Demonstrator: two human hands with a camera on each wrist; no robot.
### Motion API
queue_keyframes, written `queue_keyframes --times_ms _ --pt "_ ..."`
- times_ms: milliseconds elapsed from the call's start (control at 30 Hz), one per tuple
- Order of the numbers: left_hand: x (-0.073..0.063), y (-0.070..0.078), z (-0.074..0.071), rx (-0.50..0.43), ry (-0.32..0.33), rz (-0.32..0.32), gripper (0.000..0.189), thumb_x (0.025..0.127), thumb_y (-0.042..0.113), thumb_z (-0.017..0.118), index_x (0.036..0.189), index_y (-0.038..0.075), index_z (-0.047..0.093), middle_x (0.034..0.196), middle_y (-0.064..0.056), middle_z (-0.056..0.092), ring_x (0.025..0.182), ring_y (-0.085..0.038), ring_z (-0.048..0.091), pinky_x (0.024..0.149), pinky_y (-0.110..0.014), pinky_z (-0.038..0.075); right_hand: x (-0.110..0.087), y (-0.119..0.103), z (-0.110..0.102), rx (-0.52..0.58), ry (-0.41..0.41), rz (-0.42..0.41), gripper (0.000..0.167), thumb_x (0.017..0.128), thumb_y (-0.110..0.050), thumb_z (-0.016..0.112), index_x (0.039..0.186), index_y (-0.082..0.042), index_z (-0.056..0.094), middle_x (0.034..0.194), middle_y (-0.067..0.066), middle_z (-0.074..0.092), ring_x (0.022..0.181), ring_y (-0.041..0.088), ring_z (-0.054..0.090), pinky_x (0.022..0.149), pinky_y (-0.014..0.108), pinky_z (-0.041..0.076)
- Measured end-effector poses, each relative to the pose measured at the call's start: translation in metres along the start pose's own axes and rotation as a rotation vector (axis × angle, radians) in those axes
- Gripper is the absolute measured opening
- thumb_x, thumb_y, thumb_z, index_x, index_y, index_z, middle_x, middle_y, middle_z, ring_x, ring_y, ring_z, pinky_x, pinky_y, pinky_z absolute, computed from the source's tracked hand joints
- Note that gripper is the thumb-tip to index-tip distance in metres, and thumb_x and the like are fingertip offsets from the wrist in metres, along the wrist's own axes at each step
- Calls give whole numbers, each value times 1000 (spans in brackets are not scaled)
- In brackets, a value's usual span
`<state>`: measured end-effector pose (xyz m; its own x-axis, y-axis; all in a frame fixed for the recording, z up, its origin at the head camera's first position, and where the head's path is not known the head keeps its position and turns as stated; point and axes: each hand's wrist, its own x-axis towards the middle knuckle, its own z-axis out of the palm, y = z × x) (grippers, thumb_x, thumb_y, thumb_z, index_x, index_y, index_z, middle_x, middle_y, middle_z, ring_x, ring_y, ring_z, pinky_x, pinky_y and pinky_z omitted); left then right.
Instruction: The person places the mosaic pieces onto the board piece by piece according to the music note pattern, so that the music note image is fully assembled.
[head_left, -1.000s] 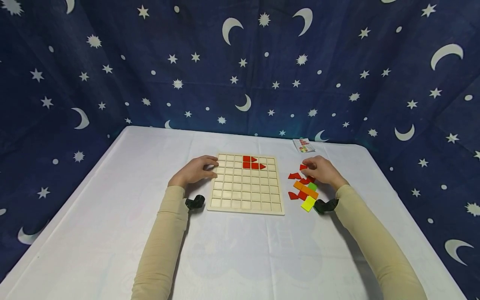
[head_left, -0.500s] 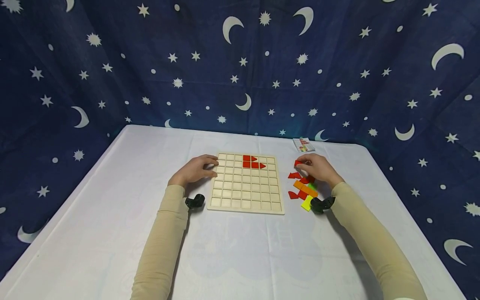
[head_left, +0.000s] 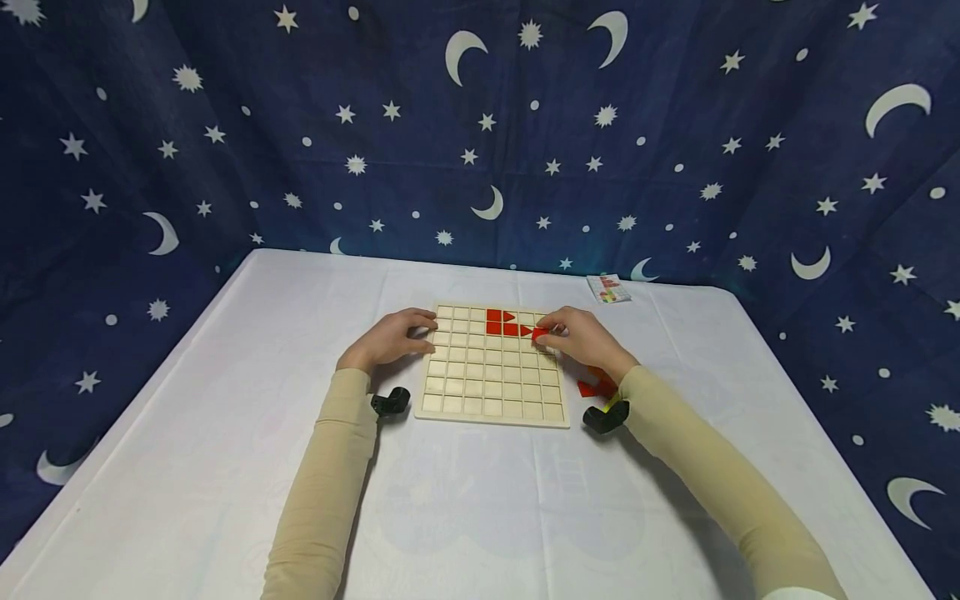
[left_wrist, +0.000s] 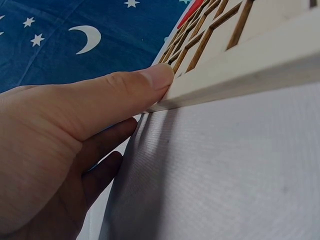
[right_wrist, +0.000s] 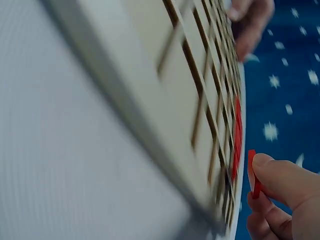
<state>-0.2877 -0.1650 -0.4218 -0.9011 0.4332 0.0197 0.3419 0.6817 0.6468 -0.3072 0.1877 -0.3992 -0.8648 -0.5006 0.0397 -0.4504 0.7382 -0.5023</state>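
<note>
A pale wooden grid board [head_left: 483, 371] lies on the white table, with red tiles [head_left: 502, 329] in its far rows, two of them pointed. My left hand [head_left: 386, 340] rests at the board's left edge. In the left wrist view, its thumb [left_wrist: 157, 77] lies straight on the rim, while the other visible fingertips hang beside the board. My right hand [head_left: 588, 337] pinches a red tile [right_wrist: 253, 172] between thumb and fingers above the board's far right part. Seen from the right wrist, that tile stands on edge, apart from the board; its full shape is hidden.
Loose red tiles [head_left: 594, 387] lie right of the board, with bits of orange and yellow showing; the right hand and wrist cover most of that pile. A small printed card [head_left: 609, 288] sits near the table's far edge. A dark star-patterned cloth [head_left: 420, 142] hangs behind.
My right hand has carried the red tile leftward from the loose pile to over the board's right side. My left hand stays at the board's left edge.
</note>
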Motion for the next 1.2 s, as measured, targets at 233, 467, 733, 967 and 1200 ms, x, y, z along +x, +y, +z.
queue_keyframes --times_ms 233,467,733,967,1200 --pt "-1 0 -1 3 0 3 48 88 20 74 130 -1 61 146 -15 46 139 -34 36 116 -46 29 12 -30 20 -41 -43 -88 30 92 -23 70 117 -6 71 111 7 66 99 23 58 94 42 48" --pt "-1 1 0 -9 -5 -2 48 89 20 73 130 0 60 147 -15 46 139 -33 36 116 -46 29 23 -43 34 -97 -41 -157 26 92 -24 71 113 -9 72 106 4 68 100 21 60 98 43 45" --pt "0 1 0 2 1 -5 48 89 21 73 130 0 61 147 -14 46 139 -33 36 116 -45 29 28 -49 35 -91 -29 -184 26 91 -21 71 112 -6 72 104 5 69 97 20 60 87 37 51" --pt "3 3 0 4 8 -15 48 89 21 73 131 0 60 147 -14 46 139 -33 36 116 -46 29 34 -46 33 -90 -42 -170 28 91 -21 71 114 -5 71 106 6 67 99 21 59 88 37 50" --pt "6 4 1 -5 8 -37 48 89 21 74 130 0 61 147 -14 46 140 -32 35 116 -46 28 39 -41 30 -84 -67 -148 27 91 -21 70 114 -5 70 105 6 65 98 21 59 88 37 51"
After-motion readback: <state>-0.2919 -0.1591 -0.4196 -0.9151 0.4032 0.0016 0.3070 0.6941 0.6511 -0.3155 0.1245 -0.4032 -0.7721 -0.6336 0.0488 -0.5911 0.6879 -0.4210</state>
